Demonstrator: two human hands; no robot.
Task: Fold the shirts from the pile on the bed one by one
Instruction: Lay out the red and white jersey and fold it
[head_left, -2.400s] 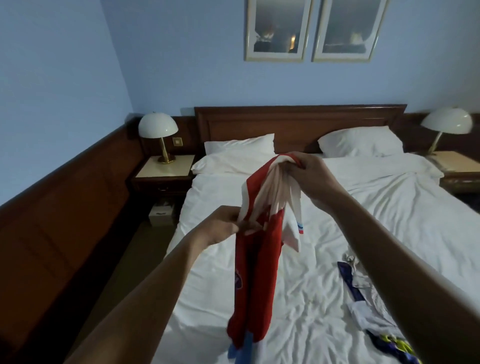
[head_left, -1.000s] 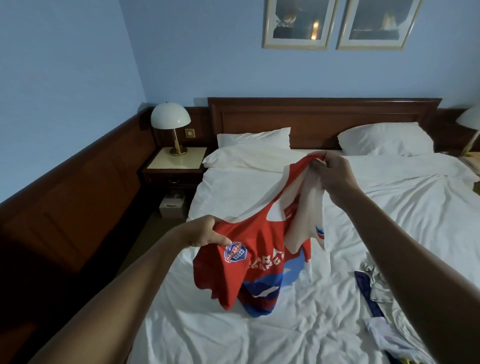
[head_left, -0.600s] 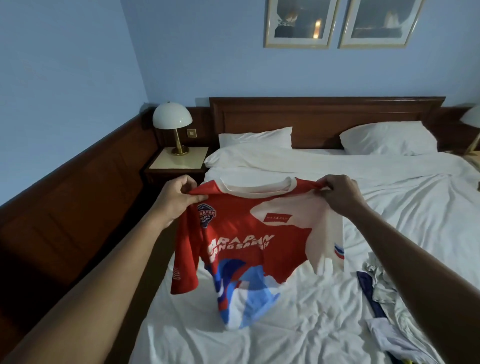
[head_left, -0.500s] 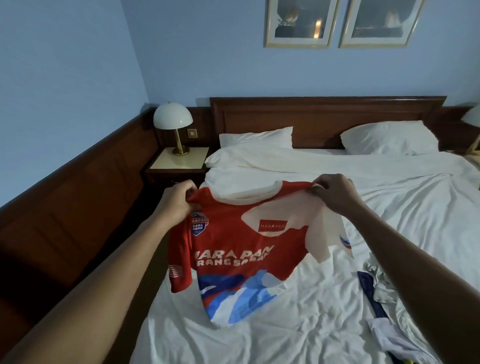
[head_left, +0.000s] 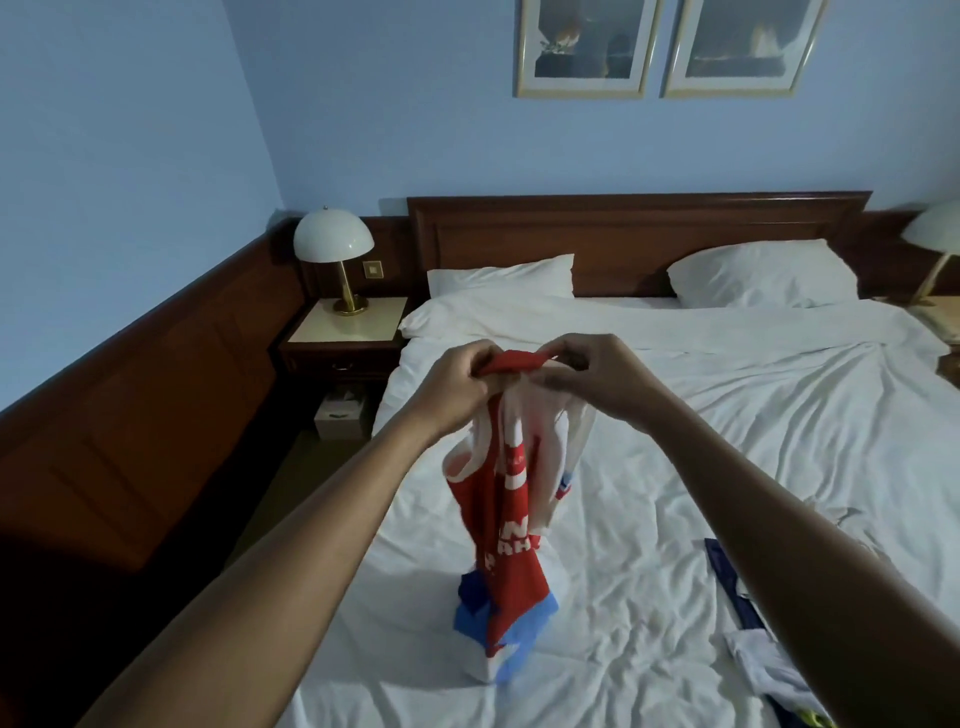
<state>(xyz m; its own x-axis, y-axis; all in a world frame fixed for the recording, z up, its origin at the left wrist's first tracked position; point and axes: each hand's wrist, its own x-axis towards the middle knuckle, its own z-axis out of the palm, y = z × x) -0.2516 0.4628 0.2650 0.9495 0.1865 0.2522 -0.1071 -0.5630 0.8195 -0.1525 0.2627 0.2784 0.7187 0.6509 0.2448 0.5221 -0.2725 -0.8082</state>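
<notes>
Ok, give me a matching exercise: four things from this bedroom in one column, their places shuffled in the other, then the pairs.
1 red shirt
2 lamp
3 tissue box
4 framed pictures

A above the headboard
B on the bedside table
C gripped by left hand and right hand
D low down beside the bed

Pairs: 1-C, 2-B, 3-D, 4-A

the bed (head_left: 701, 415) is big, with a white sheet (head_left: 649, 597) full of little creases. at the far end, by the dark wood headboard (head_left: 623, 234), lie a left pillow (head_left: 501, 275) and a right pillow (head_left: 761, 273). a small pile of shirts (head_left: 758, 665) lies on the near right side. the low end of the hanging red shirt (head_left: 511, 519) touches the sheet in the middle.
</notes>
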